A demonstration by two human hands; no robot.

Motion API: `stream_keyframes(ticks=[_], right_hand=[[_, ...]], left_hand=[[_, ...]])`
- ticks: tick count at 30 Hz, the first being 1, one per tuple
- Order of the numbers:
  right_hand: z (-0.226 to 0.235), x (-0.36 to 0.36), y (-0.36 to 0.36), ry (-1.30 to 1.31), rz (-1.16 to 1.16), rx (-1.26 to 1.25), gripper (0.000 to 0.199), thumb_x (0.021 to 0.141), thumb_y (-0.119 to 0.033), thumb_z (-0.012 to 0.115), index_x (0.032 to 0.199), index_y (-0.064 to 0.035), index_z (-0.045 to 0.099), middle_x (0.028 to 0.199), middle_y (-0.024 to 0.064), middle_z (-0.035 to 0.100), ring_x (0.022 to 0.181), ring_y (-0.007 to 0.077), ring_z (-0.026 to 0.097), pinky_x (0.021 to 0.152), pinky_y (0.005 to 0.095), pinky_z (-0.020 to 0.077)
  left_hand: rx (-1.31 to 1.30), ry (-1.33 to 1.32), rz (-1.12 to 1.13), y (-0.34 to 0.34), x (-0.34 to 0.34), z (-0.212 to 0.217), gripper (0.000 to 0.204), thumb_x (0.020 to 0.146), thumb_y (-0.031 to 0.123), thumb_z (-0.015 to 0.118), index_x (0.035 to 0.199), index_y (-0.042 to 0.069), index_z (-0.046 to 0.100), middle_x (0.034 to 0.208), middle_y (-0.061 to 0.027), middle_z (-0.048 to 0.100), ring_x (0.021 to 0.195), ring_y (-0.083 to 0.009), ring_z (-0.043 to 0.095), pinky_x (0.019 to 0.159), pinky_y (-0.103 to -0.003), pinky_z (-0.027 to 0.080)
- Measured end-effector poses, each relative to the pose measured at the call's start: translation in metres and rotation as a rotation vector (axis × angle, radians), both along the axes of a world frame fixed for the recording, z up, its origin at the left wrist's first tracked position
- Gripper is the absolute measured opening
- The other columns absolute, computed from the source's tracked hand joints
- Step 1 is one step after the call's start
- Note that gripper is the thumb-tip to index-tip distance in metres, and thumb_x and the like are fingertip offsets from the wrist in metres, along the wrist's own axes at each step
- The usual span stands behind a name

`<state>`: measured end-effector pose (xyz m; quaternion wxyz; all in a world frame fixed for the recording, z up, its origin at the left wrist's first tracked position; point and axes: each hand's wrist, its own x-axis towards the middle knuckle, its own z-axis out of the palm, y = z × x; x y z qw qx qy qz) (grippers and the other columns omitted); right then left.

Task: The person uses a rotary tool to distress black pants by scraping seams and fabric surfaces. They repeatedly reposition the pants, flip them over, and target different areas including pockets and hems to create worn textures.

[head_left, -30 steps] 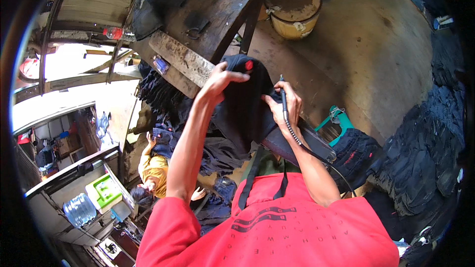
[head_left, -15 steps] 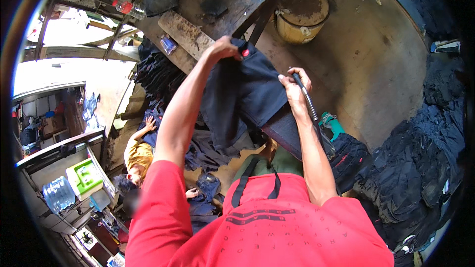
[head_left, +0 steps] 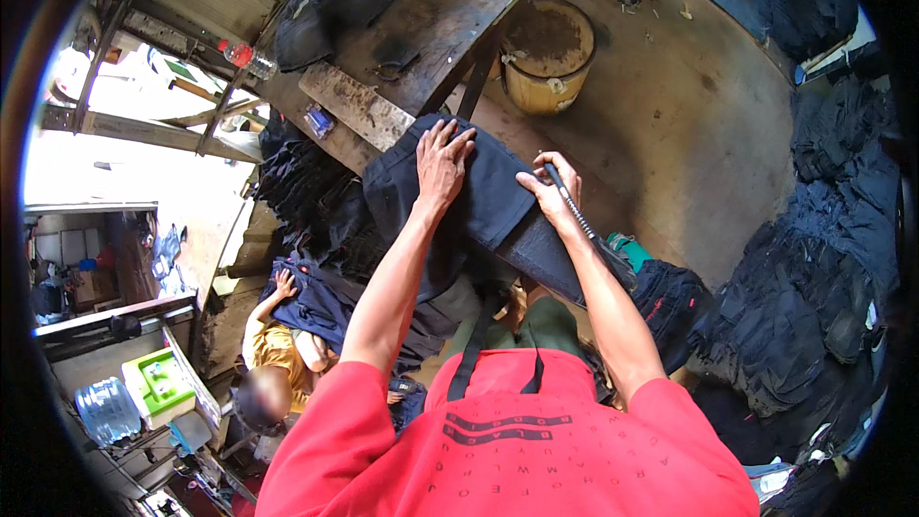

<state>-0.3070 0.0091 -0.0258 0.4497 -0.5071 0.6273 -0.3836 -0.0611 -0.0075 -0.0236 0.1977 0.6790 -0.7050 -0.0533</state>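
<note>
**Dark garment pinned flat for the tool**

Dark garment (head_left: 450,196) draped over a slanted board (head_left: 546,254) at scene centre; pinned by left hand (head_left: 442,165), fingers spread flat, to keep cloth taut; right hand (head_left: 550,193) just right, wrapped round a thin dark tool (head_left: 572,211), possibly a brush; yellow bucket (head_left: 546,57) far beyond.

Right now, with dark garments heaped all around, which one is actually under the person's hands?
The dark navy garment spread over the sloping board, with the left hand flat on it. The heaps at right lie untouched.

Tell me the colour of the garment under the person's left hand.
Dark navy blue, plain. The garment lies under the flat left hand; the head view shows it.
</note>
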Motion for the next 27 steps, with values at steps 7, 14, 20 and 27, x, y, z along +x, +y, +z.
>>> stream_keyframes(ticks=[7,14,20,27], right_hand=[[-0.004,0.007,0.0,0.052,-0.028,-0.005,0.04,0.076,-0.025,0.099,0.105,-0.0091,0.077,0.082,0.0079,0.076,0.079,0.0205,0.073,0.074,0.0385,0.0571],[0.004,-0.01,0.006,0.038,0.058,0.003,0.039,0.076,-0.019,0.099,0.104,-0.0079,0.074,0.086,0.0064,0.077,0.083,0.0182,0.073,0.076,0.0363,0.0567],[0.004,-0.017,0.009,0.138,0.086,0.006,0.042,0.075,-0.021,0.101,0.104,-0.0069,0.073,0.087,0.0072,0.077,0.082,0.0175,0.072,0.075,0.0365,0.0568],[0.012,-0.012,0.009,0.193,0.07,-0.081,0.051,0.074,-0.024,0.102,0.113,-0.0074,0.074,0.093,0.0115,0.079,0.088,0.0245,0.076,0.084,0.0388,0.0592]], left_hand=[[0.121,0.013,0.191,-0.05,0.039,-0.011,0.047,0.073,0.057,0.091,0.1,0.018,0.091,0.127,-0.0103,0.075,0.126,-0.0343,0.059,0.109,-0.051,0.045],[-0.017,0.221,0.199,-0.013,0.034,-0.005,0.033,0.078,0.047,0.089,0.09,0.016,0.09,0.12,-0.0049,0.079,0.124,-0.0306,0.062,0.108,-0.049,0.047],[-0.119,0.18,0.255,-0.006,0.014,0.002,0.016,0.081,0.026,0.088,0.095,0.019,0.087,0.129,-0.0004,0.075,0.134,-0.0275,0.058,0.117,-0.05,0.038],[-0.261,0.218,0.064,-0.02,0.031,-0.017,0.033,0.085,0.048,0.09,0.096,0.017,0.087,0.109,-0.002,0.078,0.113,-0.0244,0.07,0.108,-0.045,0.043]])
